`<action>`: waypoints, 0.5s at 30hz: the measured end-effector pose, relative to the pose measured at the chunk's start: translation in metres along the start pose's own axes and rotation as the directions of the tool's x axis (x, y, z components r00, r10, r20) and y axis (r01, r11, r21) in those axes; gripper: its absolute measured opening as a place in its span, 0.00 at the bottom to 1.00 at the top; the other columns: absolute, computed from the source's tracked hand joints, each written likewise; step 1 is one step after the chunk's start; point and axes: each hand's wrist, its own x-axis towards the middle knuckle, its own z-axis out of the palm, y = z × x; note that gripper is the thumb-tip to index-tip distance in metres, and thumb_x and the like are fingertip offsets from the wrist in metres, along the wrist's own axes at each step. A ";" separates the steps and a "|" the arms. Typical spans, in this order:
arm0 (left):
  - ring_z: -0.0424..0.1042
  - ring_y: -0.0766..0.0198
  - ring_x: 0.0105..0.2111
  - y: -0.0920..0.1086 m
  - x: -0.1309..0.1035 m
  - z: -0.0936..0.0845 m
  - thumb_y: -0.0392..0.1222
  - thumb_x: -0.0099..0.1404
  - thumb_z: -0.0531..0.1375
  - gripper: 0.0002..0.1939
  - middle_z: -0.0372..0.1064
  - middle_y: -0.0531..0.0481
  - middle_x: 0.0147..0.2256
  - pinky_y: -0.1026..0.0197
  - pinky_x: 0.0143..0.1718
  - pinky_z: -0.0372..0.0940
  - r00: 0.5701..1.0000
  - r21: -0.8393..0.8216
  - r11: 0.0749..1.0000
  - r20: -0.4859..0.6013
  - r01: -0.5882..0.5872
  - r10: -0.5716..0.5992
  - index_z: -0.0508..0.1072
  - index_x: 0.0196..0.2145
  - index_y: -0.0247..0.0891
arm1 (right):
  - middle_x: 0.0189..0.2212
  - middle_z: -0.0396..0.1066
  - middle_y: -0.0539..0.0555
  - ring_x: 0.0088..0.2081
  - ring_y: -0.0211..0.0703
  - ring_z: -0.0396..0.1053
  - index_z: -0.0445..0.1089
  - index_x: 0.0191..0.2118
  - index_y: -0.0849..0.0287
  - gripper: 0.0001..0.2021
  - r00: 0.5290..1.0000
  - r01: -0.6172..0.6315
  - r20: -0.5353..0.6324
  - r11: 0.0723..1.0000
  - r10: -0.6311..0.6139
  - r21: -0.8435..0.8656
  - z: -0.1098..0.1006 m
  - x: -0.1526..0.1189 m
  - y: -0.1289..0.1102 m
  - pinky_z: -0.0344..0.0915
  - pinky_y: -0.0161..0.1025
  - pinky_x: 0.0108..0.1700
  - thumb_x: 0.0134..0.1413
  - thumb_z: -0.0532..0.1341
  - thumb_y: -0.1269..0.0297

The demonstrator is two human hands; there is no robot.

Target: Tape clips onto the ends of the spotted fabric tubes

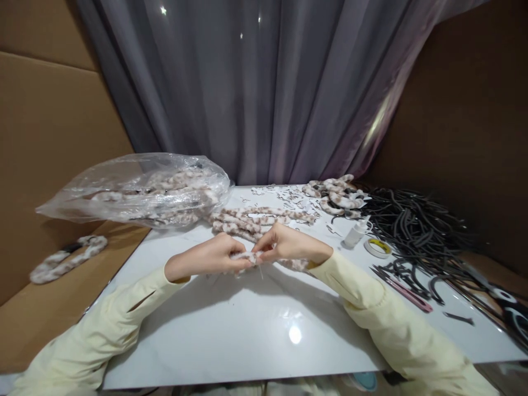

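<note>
Brown-and-white plush strip [247, 256] is pinched in your left hand [216, 254] and right hand [285, 243], over the white bench [239, 341]. Should either pinch loosen, the soft plush could slip or twist out of place.

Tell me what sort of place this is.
Probably a small handcraft workstation, perhaps makeshift. The left hand and right hand pinch a furry spotted strip over a white table, with a heap of black strips to the right and a clear bag of similar furry pieces to the left.
</note>
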 end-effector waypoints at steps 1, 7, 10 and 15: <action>0.60 0.72 0.16 0.001 0.000 0.000 0.49 0.62 0.53 0.18 0.66 0.54 0.18 0.71 0.18 0.51 1.000 0.014 1.000 -0.005 -0.014 0.014 0.73 0.23 0.34 | 0.23 0.72 0.52 0.23 0.34 0.62 0.77 0.34 0.67 0.12 1.000 -0.002 -0.001 1.000 0.002 0.005 0.000 0.001 0.001 0.58 0.30 0.26 0.43 0.63 0.64; 0.63 0.72 0.18 0.002 -0.001 0.000 0.46 0.64 0.51 0.18 0.68 0.53 0.19 0.72 0.20 0.54 0.998 0.053 0.996 0.014 -0.068 0.068 0.73 0.25 0.33 | 0.22 0.71 0.51 0.23 0.34 0.63 0.77 0.33 0.65 0.12 1.000 -0.010 0.018 0.997 0.009 0.082 0.001 0.002 0.004 0.58 0.30 0.25 0.42 0.64 0.63; 0.67 0.70 0.20 0.000 0.000 -0.001 0.48 0.65 0.50 0.20 0.71 0.51 0.21 0.72 0.22 0.57 0.997 0.036 0.997 0.039 -0.070 0.069 0.74 0.27 0.33 | 0.20 0.69 0.50 0.22 0.33 0.61 0.76 0.32 0.66 0.10 1.000 -0.018 0.016 0.996 0.016 0.092 0.000 0.002 0.005 0.57 0.29 0.24 0.43 0.64 0.65; 0.69 0.70 0.20 -0.005 0.003 -0.001 0.43 0.65 0.51 0.17 0.72 0.51 0.22 0.73 0.23 0.59 0.991 0.022 0.993 0.066 -0.117 0.115 0.76 0.28 0.33 | 0.22 0.71 0.51 0.24 0.35 0.64 0.75 0.35 0.66 0.12 0.999 -0.038 0.012 0.993 0.037 0.111 0.004 0.003 0.008 0.59 0.30 0.25 0.44 0.64 0.64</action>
